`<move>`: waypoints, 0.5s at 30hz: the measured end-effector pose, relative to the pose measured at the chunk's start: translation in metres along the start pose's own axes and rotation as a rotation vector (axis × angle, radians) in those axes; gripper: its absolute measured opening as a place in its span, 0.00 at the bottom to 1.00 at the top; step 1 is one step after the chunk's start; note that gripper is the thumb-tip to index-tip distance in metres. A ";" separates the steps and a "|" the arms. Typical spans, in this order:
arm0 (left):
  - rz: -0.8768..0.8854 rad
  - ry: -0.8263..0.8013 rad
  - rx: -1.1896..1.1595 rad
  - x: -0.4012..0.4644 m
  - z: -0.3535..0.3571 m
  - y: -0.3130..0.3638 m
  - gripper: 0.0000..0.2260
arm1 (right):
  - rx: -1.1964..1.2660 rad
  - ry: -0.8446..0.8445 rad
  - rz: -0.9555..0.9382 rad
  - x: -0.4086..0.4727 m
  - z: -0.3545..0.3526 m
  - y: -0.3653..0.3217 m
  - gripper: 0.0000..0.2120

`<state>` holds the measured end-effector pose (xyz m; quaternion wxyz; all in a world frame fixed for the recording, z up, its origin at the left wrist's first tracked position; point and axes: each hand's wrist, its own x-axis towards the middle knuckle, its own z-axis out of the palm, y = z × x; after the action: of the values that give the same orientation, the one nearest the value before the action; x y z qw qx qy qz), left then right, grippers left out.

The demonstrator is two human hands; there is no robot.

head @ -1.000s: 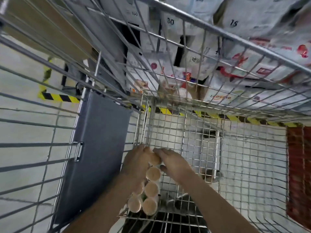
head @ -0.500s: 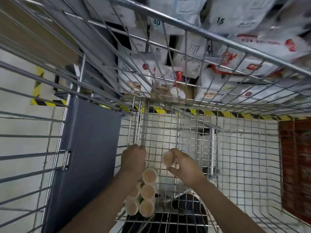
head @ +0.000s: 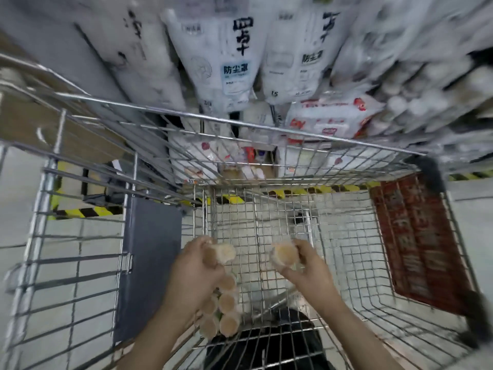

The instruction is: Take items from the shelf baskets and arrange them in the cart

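Presently both hands are inside the wire cart [head: 333, 217], above its mesh floor. The left hand [head: 194, 273] is curled around a small tan cup [head: 222, 253], fingers closed on its side, the cup tilted with its round top facing up and to the right. The right hand [head: 301, 265] grips a second tan cup [head: 284, 253] in the same manner, fingers wrapped round its body, top facing the camera. The two cups are apart, with open mesh between them.

Below the left hand, a cluster of the same tan cups [head: 226, 308] lies stacked in two rough rows against the left side of the cart floor; the left forearm covers part of it, so the count cannot be told. Motion blur softens the edges throughout.

A grey panel [head: 149, 265] stands just beside the cluster, outside the cart's left wall. A red sign [head: 418, 244] hangs on the right wall of the cart. Beyond the front rim, white bags [head: 226, 62] with dark printed characters hang or stand on the shelving, and a red-and-white pack [head: 328, 118] sits among them. Yellow-and-black tape [head: 80, 210] runs along the floor under the shelving. A dark shape [head: 280, 340] shows through the mesh near the bottom edge; what it is cannot be told.
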<state>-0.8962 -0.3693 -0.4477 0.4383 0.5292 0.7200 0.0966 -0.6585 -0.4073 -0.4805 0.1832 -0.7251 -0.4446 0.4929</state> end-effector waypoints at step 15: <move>0.403 -0.092 -0.188 -0.142 -0.070 0.155 0.22 | 0.547 0.555 -0.160 -0.207 -0.164 -0.057 0.21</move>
<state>-0.8351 -0.4012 -0.2373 0.4898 0.6230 0.5670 0.2247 -0.5657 -0.5199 -0.2530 0.5206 -0.7182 -0.2858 0.3627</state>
